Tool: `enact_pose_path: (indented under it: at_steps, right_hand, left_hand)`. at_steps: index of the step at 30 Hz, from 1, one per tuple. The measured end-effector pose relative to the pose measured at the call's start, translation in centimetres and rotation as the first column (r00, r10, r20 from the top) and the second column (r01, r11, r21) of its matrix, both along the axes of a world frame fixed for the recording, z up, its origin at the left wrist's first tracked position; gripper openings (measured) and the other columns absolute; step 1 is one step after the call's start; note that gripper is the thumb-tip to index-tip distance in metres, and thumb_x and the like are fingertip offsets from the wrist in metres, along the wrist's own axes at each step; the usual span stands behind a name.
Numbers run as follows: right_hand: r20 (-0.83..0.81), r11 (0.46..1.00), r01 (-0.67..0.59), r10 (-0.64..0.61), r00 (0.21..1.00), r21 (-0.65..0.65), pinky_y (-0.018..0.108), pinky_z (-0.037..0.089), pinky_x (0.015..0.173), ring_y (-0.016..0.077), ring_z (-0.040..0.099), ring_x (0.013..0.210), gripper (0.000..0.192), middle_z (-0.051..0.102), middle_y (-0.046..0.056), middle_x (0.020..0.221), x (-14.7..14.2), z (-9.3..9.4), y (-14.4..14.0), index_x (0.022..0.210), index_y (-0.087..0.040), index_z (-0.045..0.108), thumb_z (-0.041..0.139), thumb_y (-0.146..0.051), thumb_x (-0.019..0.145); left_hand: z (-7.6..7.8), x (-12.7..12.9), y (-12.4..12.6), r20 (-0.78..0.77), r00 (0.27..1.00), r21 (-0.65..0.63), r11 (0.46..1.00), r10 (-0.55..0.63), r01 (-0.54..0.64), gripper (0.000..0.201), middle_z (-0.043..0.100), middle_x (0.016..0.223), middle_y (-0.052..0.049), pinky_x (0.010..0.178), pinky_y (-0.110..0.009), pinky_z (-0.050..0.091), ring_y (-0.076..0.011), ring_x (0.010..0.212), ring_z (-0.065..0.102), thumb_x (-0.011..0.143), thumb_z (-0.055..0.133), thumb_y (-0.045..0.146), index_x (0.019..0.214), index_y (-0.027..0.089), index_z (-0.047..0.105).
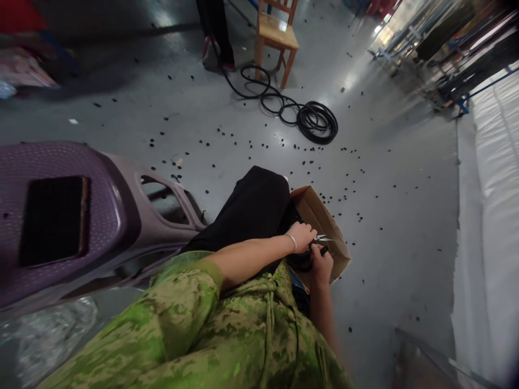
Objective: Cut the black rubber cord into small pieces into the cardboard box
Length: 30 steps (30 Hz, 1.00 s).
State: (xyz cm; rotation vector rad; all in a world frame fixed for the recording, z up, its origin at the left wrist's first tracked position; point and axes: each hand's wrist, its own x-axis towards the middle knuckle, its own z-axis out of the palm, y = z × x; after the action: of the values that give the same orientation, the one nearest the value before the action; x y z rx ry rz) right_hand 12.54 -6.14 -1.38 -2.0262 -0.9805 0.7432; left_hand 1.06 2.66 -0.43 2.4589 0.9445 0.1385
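Observation:
Low in front of my body, both hands are close together over an open cardboard box [334, 243]. My left hand [302, 236], with a bracelet at the wrist, is closed around small metal scissors [323, 238], whose blades point right. Just below it, my right hand [322, 265] pinches a short black piece [324, 250] near the blades; its exact kind is too small to make out. Dark material sits under the hands at the box's left side, partly hidden by them.
On the left, a purple plastic stool [101, 189] bears a phone [54, 220]. Small black bits lie scattered over the grey floor [243, 124]. Ahead are a coiled black hose [318, 122], a wooden chair [278, 32] and a person's legs [217, 32]. White sheeting [497, 162] hangs at right.

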Motion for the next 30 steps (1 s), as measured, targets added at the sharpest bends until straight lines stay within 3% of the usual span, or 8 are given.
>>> enact_pose_path:
  at_steps: [6,12,14,16,19,21,24,30]
  right_hand:
    - [0.065,0.998,0.025,-0.028,0.997,0.053,0.025,0.041,0.058,0.0138,0.051,0.060,0.031,0.060,0.000,0.062,-0.2,1.3,0.2,0.072,-0.016,0.063,0.059,-0.047,0.073]
    - [-0.207,0.986,-0.037,0.071,0.976,0.164,0.026,0.046,0.067,0.0137,0.057,0.071,0.039,0.063,0.002,0.081,1.2,1.3,-1.0,0.101,-0.017,0.058,0.065,-0.041,0.071]
    - [-0.246,0.981,-0.008,0.056,0.968,0.194,0.025,0.045,0.066,0.0120,0.057,0.067,0.039,0.061,-0.001,0.077,1.9,1.5,-1.6,0.101,-0.017,0.058,0.065,-0.040,0.071]
    - [-0.194,0.982,-0.012,0.048,0.980,0.187,0.024,0.044,0.061,0.0107,0.054,0.061,0.036,0.059,-0.002,0.069,2.2,2.2,-2.0,0.101,-0.018,0.059,0.062,-0.041,0.074]
    - [0.013,0.970,-0.181,0.181,0.983,0.165,0.024,0.044,0.063,0.0111,0.053,0.060,0.044,0.059,-0.002,0.066,1.2,3.7,-1.9,0.118,-0.019,0.058,0.054,-0.042,0.081]
    - [0.180,0.932,-0.341,0.317,0.931,0.124,0.024,0.045,0.066,0.0110,0.053,0.060,0.052,0.059,-0.003,0.064,-0.1,4.6,-1.5,0.129,-0.019,0.052,0.052,-0.041,0.082]
    - [0.363,0.892,-0.452,0.421,0.831,0.001,0.021,0.042,0.060,0.0110,0.053,0.056,0.054,0.061,-0.002,0.064,-2.0,5.2,-0.6,0.132,-0.019,0.050,0.052,-0.039,0.082]
    - [0.439,0.830,-0.549,0.532,0.724,-0.101,0.021,0.039,0.058,0.0127,0.053,0.056,0.046,0.067,0.000,0.067,-2.2,4.9,-0.3,0.126,-0.024,0.059,0.053,-0.033,0.081]
  left_hand:
    - [0.7,-0.3,0.0,0.070,0.998,-0.001,1.000,0.001,-0.001,0.038,0.054,0.103,-0.013,0.073,-0.035,0.045,-0.0260,0.094,0.055,0.083,0.050,0.038,0.115,0.017,0.049]
    - [1.1,-0.6,0.2,0.140,0.988,-0.070,0.996,0.069,-0.060,0.040,0.051,0.103,-0.010,0.073,-0.032,0.046,-0.0220,0.088,0.057,0.087,0.043,0.041,0.124,0.024,0.047]
    - [1.1,-0.6,0.2,0.137,0.986,-0.078,0.993,0.093,-0.083,0.040,0.050,0.103,-0.010,0.073,-0.032,0.046,-0.0212,0.086,0.057,0.088,0.042,0.040,0.124,0.024,0.047]
    - [1.2,-0.6,0.1,0.134,0.986,-0.052,0.995,0.096,-0.090,0.040,0.049,0.104,-0.010,0.072,-0.032,0.045,-0.0219,0.089,0.055,0.087,0.045,0.040,0.123,0.024,0.047]
    - [1.2,-0.4,0.1,0.134,0.987,0.023,0.995,0.091,-0.095,0.040,0.048,0.107,-0.011,0.074,-0.032,0.042,-0.0241,0.096,0.051,0.083,0.051,0.037,0.121,0.023,0.048]
    - [1.3,-0.4,0.2,0.113,0.990,0.070,0.994,0.081,-0.090,0.038,0.048,0.109,-0.012,0.076,-0.034,0.040,-0.0250,0.098,0.048,0.083,0.051,0.031,0.120,0.022,0.049]
    - [1.2,-0.3,0.4,0.077,0.996,0.128,0.991,0.035,-0.045,0.035,0.049,0.109,-0.013,0.080,-0.039,0.036,-0.0261,0.099,0.046,0.085,0.047,0.028,0.119,0.021,0.050]
    - [0.8,-0.4,0.5,0.084,0.996,0.214,0.976,0.008,-0.025,0.035,0.050,0.113,-0.014,0.084,-0.042,0.029,-0.0272,0.100,0.044,0.087,0.042,0.024,0.120,0.020,0.052]
